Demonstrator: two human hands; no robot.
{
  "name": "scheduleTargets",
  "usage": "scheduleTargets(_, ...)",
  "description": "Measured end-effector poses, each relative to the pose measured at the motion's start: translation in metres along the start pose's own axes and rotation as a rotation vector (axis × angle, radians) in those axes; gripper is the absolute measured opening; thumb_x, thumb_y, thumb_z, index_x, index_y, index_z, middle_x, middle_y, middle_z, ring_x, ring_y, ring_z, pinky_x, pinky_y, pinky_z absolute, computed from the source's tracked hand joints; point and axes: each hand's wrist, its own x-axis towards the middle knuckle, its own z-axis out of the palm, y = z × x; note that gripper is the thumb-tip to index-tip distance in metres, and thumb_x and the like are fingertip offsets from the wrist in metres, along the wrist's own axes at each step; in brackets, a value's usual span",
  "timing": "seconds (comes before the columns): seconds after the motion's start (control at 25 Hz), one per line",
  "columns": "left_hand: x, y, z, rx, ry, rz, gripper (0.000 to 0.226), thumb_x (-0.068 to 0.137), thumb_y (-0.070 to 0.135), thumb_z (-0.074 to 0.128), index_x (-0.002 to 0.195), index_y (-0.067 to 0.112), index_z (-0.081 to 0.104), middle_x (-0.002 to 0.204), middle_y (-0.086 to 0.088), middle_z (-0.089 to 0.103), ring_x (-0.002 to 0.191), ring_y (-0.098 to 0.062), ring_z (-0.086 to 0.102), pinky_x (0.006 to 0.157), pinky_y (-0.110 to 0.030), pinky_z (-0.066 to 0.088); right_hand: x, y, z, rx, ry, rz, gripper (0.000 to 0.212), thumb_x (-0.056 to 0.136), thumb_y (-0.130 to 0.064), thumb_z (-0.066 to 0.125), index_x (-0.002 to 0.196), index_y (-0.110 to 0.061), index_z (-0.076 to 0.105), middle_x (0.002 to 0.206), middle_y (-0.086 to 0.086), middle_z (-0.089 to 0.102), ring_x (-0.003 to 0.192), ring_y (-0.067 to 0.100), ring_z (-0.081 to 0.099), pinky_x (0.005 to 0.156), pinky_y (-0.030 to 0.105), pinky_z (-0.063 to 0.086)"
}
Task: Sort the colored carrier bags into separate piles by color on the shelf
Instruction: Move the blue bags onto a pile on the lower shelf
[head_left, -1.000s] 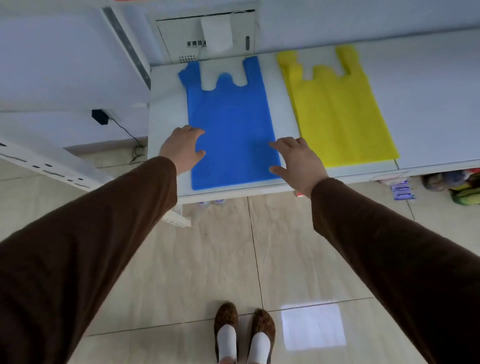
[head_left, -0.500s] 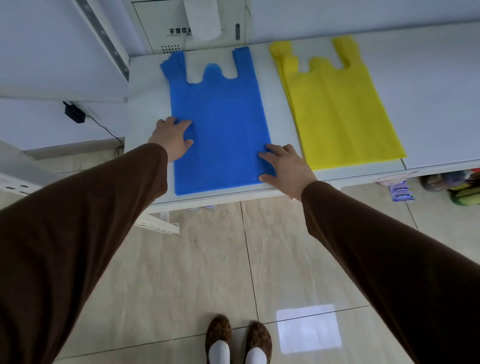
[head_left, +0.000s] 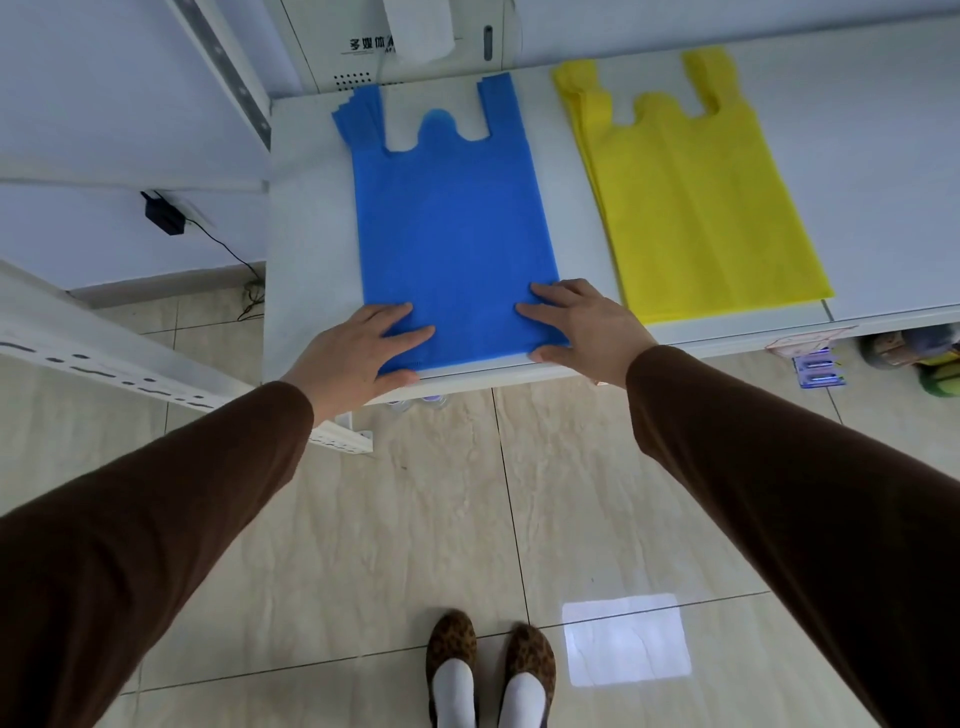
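The blue carrier bags lie flat in a stack at the left end of the white shelf, handles pointing toward the back wall; offset edges at the handles show several layers, but their number cannot be made out. The yellow carrier bags lie flat just to the right, apart from the blue stack, with bare shelf between. The left hand rests palm down on the near left corner of the blue stack, fingers spread, thumb at the shelf's front edge. The right hand lies flat on the near right corner, fingers spread; neither hand grips anything. Brown sleeves cover both arms and are cut off at the frame edges. Items beneath the shelf at far right are partly hidden and indistinct. A wall panel behind is cropped at the top.
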Motion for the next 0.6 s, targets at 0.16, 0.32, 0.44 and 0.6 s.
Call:
scheduleTargets(0.16,0.0,0.002,-0.003,0.073,0.0,0.01,0.057,0.096,0.056,0.033,0.15,0.041,0.024,0.156,0.004,0.027,0.141,-0.016,0.027,0.095,-0.037,0.048,-0.001,0.002,0.002,-0.008,-0.018,-0.01,0.065,0.091,-0.058,0.048,0.149,-0.035,0.031,0.158,-0.006,0.027,0.143,0.02,0.022,0.111,0.039,0.037)
scheduleTargets(0.32,-0.001,0.006,-0.002,0.107,-0.005,0.002,0.054,0.097,0.053,0.03,0.15,0.04,0.024,0.156,0.005,0.028,0.14,-0.016,0.029,0.092,-0.035,0.05,-0.001,-0.003,0.005,-0.026,0.009,0.005,0.063,0.092,-0.057,0.048,0.148,-0.033,0.033,0.157,-0.004,0.03,0.142,0.022,0.025,0.111,0.04,0.037)
scheduleTargets(0.44,-0.002,0.004,-0.001,0.126,0.014,0.001,0.051,0.099,0.048,0.03,0.149,0.039,0.027,0.155,0.004,0.03,0.139,-0.016,0.031,0.091,-0.035,0.05,-0.003,-0.008,0.006,-0.042,0.02,0.016,0.062,0.092,-0.057,0.047,0.148,-0.033,0.033,0.157,-0.003,0.03,0.141,0.022,0.026,0.11,0.039,0.037)
scheduleTargets(0.6,-0.005,0.011,0.003,0.139,0.013,-0.02,0.05,0.101,0.043,0.03,0.15,0.033,0.026,0.156,0.001,0.03,0.14,-0.018,0.03,0.092,-0.035,0.051,-0.002,-0.009,0.004,-0.045,0.01,0.031,0.062,0.093,-0.057,0.044,0.149,-0.033,0.031,0.158,-0.005,0.028,0.143,0.021,0.024,0.11,0.038,0.037)
